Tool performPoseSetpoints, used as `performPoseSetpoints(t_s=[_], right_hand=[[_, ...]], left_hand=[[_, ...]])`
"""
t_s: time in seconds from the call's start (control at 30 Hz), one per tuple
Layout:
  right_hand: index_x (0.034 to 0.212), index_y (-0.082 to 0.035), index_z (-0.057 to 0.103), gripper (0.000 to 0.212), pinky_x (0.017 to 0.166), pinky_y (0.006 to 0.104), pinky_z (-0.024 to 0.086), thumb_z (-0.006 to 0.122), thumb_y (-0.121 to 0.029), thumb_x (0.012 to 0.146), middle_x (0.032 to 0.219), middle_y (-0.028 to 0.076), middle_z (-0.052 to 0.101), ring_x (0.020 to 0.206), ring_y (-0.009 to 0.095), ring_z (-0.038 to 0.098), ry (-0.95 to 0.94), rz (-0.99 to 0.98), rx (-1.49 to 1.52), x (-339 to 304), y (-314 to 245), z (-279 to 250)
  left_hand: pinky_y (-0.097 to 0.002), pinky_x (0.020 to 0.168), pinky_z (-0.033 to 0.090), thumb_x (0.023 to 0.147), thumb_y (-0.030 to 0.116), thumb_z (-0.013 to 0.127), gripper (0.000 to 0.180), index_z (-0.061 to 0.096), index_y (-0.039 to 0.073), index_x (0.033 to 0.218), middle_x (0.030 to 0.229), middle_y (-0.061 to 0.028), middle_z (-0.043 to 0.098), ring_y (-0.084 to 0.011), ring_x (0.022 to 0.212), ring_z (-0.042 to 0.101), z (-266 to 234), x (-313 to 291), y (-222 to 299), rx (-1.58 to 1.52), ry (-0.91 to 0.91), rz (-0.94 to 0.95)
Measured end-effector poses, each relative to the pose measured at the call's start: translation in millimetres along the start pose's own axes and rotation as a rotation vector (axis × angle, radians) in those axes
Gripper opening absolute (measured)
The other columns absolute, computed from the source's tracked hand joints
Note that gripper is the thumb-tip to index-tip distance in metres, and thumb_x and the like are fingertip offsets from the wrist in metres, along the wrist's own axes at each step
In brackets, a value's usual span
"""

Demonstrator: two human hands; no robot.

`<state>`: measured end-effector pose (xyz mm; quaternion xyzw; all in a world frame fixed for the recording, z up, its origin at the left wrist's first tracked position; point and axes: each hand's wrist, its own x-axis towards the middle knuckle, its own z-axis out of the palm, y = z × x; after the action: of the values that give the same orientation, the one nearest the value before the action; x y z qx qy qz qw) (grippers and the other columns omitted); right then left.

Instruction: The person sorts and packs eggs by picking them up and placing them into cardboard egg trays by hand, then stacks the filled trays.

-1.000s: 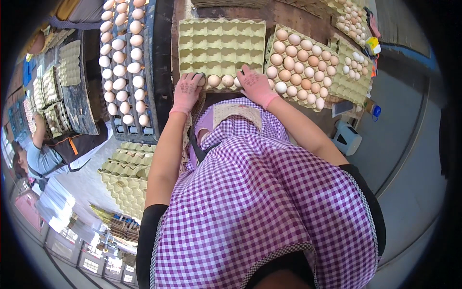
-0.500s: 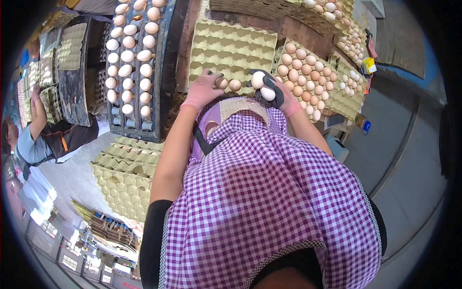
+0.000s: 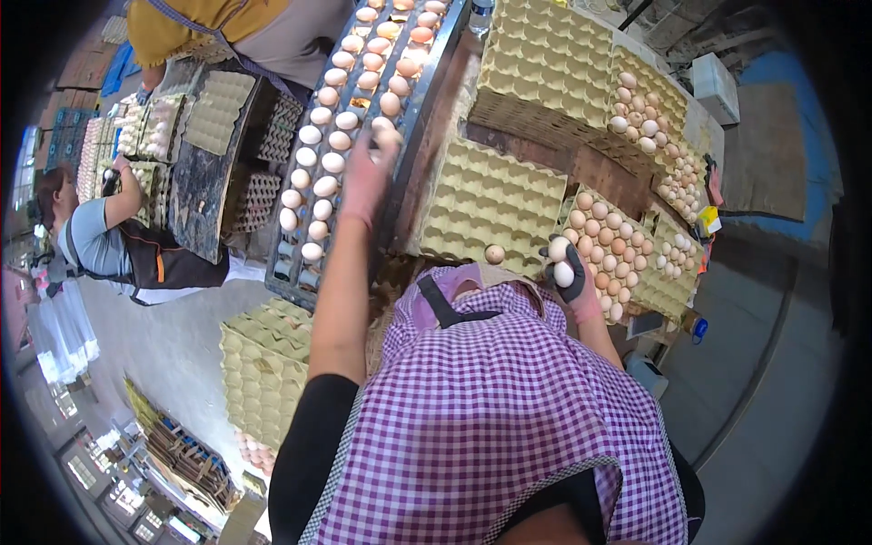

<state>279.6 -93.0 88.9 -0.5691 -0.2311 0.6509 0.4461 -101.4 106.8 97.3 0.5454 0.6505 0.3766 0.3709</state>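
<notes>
My left hand (image 3: 365, 177), in a pink glove, reaches over the long dark egg rack (image 3: 295, 292). Its fingers close around a pale egg (image 3: 387, 137) at the rack's right row; motion blurs them somewhat. My right hand (image 3: 575, 286), in a pink and black glove, holds a light brown egg (image 3: 558, 248) and a white egg (image 3: 563, 274) by the near right corner of a pulp egg tray (image 3: 495, 195). A single brown egg (image 3: 494, 254) sits in that tray's near row. To the right of it, a second tray carries many brown eggs (image 3: 607, 238).
Stacked pulp trays (image 3: 545, 59) stand at the back, and another tray stack (image 3: 263, 372) is at lower left. More eggs (image 3: 647, 113) fill trays at far right. Two other people work on the left; one wears a blue shirt (image 3: 95, 218), the other yellow (image 3: 186, 36).
My left hand has moved from the near tray to the rack on the left. One of the two brown eggs there is gone. The right hand still holds two eggs. The view has shifted.
</notes>
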Motion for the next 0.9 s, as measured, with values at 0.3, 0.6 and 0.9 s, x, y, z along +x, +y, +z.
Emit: performPoseSetpoints(t_s=[0.3,0.6,0.9], right_hand=[[0.129,0.0,0.06,0.041,0.08,0.0269,0.053,0.038,-0.029,0.11,0.109,0.007,0.067,0.091,0.014,0.063,0.256,-0.261,-0.621,-41,-14,39],[0.141,-0.002,0.052,0.04,0.097,0.0294,0.05,0.053,-0.011,0.103,0.135,0.011,0.061,0.12,0.018,0.059,0.323,-0.218,-0.254,-32,-14,57],[0.148,-0.004,0.045,0.05,0.092,0.0511,0.059,0.046,-0.031,0.107,0.141,0.022,0.055,0.117,0.04,0.063,-0.145,-0.083,0.765,94,-84,107]], left_hand=[[-0.0438,0.09,0.053,0.088,0.029,0.062,0.038,0.062,0.019,0.126,0.132,-0.0156,0.059,-0.033,0.112,0.064,-16,202,-121,1.064,-0.185,0.359],[-0.044,0.099,0.05,0.089,0.006,0.047,0.046,0.053,0.009,0.135,0.14,-0.0179,0.053,-0.035,0.121,0.058,97,324,-61,1.054,-0.211,0.9],[-0.0464,0.109,0.039,0.097,0.04,0.059,0.054,0.053,0.007,0.139,0.132,-0.0196,0.055,-0.0392,0.124,0.051,86,233,13,0.347,-0.121,0.719]])
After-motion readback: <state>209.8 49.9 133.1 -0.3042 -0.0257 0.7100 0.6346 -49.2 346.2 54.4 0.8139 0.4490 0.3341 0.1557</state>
